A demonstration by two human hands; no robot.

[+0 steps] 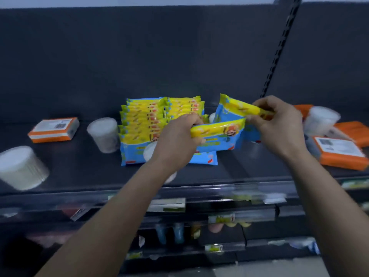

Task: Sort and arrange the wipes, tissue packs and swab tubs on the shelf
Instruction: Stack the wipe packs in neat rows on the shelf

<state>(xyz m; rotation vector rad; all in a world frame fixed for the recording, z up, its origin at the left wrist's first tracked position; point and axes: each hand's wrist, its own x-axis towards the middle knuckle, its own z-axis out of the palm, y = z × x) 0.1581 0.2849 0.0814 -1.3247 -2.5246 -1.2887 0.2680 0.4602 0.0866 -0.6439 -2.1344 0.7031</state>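
Where the two hands meet above the middle of the shelf [79, 168], two loose packs are held clear of its surface.

1. Front wipes pack [219, 136], yellow top, blue body. The left hand [179, 134] grips its left end, fingers curled round the yellow edge.
2. Rear wipes pack [233, 108], same print, tilted down to the left. The right hand [277, 124] pinches its yellow top edge, fingers bent over it. It overlaps the front pack in view; whether they touch cannot be told.
3. Standing wipes packs, two rows side by side near the back panel: left row [145, 124] and right row [185, 107], just behind the left hand.
4. Swab tubs, clear with white contents: one at the front left edge [20, 167], one just left of the rows [103, 134], one at the right [321, 119] behind the right hand.
5. Tissue packs, orange and white: one lying flat at the far left [54, 129]; one flat at the right [339, 151], with further orange packs [353, 130] beyond it.
6. White round item [149, 150] before the left row, partly hidden by the left forearm; kind unclear.
7. Lower shelves [219, 216], blurred, with price labels.
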